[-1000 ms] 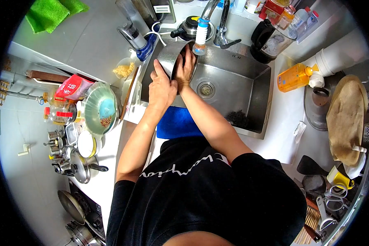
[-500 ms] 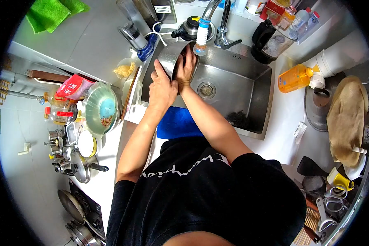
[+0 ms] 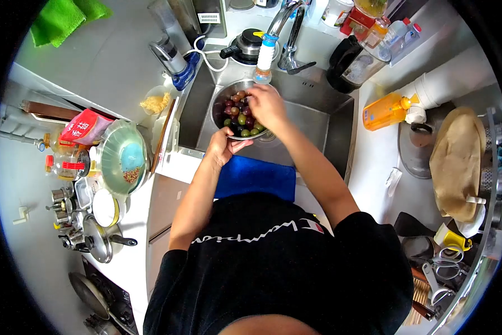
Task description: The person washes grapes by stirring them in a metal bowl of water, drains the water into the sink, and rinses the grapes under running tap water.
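Observation:
A round metal bowl [image 3: 215, 116] sits tilted toward me at the left side of the sink. In it lie several grapes [image 3: 240, 115], dark red, purple and green. Gripping the bowl's near rim is my left hand [image 3: 222, 147], its thumb on top and its fingers underneath. My right hand [image 3: 268, 108] reaches over the bowl's right edge, fingers curled down among the grapes. What those fingertips pinch, if anything, is hidden. Just above the right hand hangs the faucet nozzle [image 3: 265, 54], with no water visible.
The steel sink [image 3: 312, 120] extends to the right of the bowl. A blue cloth [image 3: 256, 177] hangs over its front edge. Left stands a pale green bowl [image 3: 112, 162]; an orange bottle [image 3: 384, 111] and a dark-handled jug [image 3: 348, 67] are on the right.
The bowl, earlier tipped on its side in both hands, is now turned up, showing the grapes. My left hand shifted to its near rim; the right moved over its right edge.

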`<state>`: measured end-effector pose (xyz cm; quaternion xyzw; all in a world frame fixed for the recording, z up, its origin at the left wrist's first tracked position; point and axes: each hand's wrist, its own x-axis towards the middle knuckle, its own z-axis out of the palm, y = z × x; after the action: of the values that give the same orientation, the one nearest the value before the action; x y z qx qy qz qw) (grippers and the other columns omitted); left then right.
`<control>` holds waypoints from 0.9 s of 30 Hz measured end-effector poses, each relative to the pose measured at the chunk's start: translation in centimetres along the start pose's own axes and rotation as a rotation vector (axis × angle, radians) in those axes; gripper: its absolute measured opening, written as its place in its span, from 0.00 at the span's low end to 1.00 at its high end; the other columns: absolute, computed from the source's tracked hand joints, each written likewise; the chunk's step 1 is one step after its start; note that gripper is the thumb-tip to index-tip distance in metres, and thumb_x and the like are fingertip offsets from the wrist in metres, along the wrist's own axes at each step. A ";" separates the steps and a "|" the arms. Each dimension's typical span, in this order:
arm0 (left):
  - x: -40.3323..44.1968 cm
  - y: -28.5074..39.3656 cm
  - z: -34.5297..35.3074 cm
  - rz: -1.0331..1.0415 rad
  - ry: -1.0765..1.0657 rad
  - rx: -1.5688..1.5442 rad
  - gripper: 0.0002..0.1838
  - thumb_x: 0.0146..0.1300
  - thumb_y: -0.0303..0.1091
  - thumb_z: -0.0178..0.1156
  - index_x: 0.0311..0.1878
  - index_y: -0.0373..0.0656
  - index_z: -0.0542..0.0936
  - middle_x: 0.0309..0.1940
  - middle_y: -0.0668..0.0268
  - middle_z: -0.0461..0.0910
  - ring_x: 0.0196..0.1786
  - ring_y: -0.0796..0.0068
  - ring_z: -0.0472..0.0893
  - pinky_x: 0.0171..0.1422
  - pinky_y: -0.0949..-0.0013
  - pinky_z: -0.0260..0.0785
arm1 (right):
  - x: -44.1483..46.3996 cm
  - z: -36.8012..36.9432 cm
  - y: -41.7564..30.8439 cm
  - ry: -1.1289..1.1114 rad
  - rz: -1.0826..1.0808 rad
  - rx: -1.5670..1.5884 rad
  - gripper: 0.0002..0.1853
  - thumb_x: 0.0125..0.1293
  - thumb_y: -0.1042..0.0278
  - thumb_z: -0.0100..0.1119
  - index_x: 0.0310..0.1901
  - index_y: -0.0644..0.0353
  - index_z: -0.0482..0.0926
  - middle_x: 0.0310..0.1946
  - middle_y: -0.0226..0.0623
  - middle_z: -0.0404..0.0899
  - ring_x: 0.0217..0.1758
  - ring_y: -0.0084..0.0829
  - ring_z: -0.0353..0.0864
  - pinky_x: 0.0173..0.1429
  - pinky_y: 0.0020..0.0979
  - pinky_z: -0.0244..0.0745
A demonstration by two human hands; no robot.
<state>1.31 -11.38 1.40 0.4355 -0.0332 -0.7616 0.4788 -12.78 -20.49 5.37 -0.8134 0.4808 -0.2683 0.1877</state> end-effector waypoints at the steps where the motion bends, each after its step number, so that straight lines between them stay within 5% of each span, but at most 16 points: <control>1: 0.1 -0.1 0.2 0.017 -0.019 0.014 0.24 0.51 0.28 0.39 0.48 0.18 0.58 0.42 0.36 0.70 0.41 0.42 0.75 0.42 0.65 0.77 | 0.2 -1.6 0.9 0.035 0.053 -0.045 0.16 0.55 0.62 0.49 0.45 0.53 0.75 0.42 0.41 0.74 0.46 0.41 0.72 0.50 0.38 0.66; 4: 0.1 0.2 0.9 0.030 -0.038 0.031 0.22 0.50 0.28 0.39 0.46 0.18 0.60 0.40 0.38 0.71 0.40 0.45 0.77 0.44 0.63 0.76 | 2.3 -3.6 6.5 0.242 0.187 -0.175 0.12 0.56 0.65 0.48 0.40 0.55 0.75 0.33 0.43 0.77 0.37 0.44 0.76 0.40 0.43 0.70; 12: -0.3 1.3 2.5 0.045 -0.089 0.073 0.21 0.50 0.28 0.40 0.46 0.21 0.60 0.43 0.40 0.70 0.41 0.46 0.77 0.44 0.63 0.75 | 7.5 -6.0 13.3 -0.032 0.207 -0.663 0.08 0.54 0.64 0.53 0.32 0.57 0.75 0.29 0.43 0.78 0.34 0.43 0.78 0.37 0.41 0.72; 13: -0.8 1.5 3.2 0.031 -0.061 0.114 0.27 0.49 0.29 0.40 0.52 0.19 0.57 0.45 0.39 0.70 0.43 0.47 0.76 0.44 0.68 0.76 | 7.5 -5.9 13.7 -0.036 0.207 -0.662 0.08 0.54 0.64 0.53 0.32 0.57 0.75 0.29 0.43 0.78 0.34 0.43 0.78 0.37 0.41 0.72; 27: 0.3 1.5 3.5 0.059 -0.057 0.124 0.26 0.50 0.29 0.40 0.51 0.19 0.58 0.43 0.39 0.70 0.42 0.47 0.77 0.43 0.68 0.77 | 6.6 -4.8 14.0 0.071 0.247 -0.564 0.12 0.52 0.58 0.56 0.29 0.59 0.77 0.27 0.45 0.77 0.34 0.46 0.78 0.38 0.41 0.73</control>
<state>-0.10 -13.67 4.09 0.4412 -0.1070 -0.7557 0.4721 -22.73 -33.15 2.96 -0.7589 0.6377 -0.1278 -0.0312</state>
